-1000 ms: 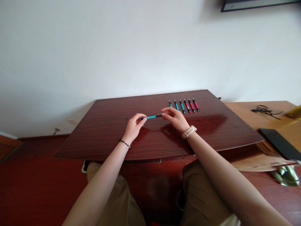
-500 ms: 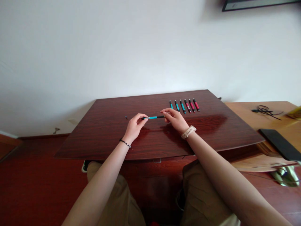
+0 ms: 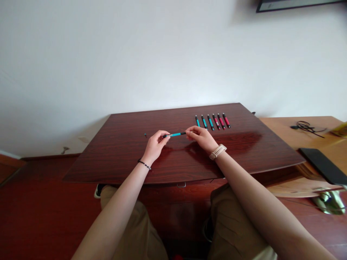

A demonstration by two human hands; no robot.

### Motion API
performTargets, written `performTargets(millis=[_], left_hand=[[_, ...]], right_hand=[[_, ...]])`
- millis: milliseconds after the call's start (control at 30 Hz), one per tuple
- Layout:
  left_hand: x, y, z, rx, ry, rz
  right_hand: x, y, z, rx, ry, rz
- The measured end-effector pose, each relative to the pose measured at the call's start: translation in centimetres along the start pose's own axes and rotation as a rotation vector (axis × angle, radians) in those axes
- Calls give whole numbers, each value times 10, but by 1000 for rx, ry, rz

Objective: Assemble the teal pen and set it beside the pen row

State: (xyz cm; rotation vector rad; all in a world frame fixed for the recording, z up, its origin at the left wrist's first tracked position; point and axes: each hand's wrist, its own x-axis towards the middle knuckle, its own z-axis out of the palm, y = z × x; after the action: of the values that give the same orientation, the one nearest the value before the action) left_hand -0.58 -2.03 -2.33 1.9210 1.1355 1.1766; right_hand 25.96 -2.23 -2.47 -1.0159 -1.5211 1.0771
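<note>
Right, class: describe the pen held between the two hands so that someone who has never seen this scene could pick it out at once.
Start at the dark red wooden table by the white wall. Above its middle, the left hand and right hand each pinch one end of a slim teal pen with black ends. It is the only pen off the table and lying crosswise; the row of pens rests near the far edge.

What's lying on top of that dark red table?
On the table a row of six pens, three teal and three red, lies at the back right, and a tiny teal piece at the left. Whatever lies beneath the hands and their teal pen is covered.
</note>
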Motion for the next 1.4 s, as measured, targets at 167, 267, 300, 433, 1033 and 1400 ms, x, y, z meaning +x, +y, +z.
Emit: performTargets(millis=[167,267,300,433,1033,1400], left_hand=[[0,2,1,6,-6,0],[0,2,1,3,1,-2],[0,2,1,-1,7,-4],[0,0,1,-18,13,-12],[0,0,2,-33,6,-19],[0,4,2,-34,-4,-12]], right_hand=[[-1,-4,1,-87,17,0],[-2,-5,0,-59,29,3],[-2,-4,0,-37,34,2],[-1,-3,-1,22,13,-29],[1,1,-2,7,19,-46],[-1,-2,-2,-53,15,23]])
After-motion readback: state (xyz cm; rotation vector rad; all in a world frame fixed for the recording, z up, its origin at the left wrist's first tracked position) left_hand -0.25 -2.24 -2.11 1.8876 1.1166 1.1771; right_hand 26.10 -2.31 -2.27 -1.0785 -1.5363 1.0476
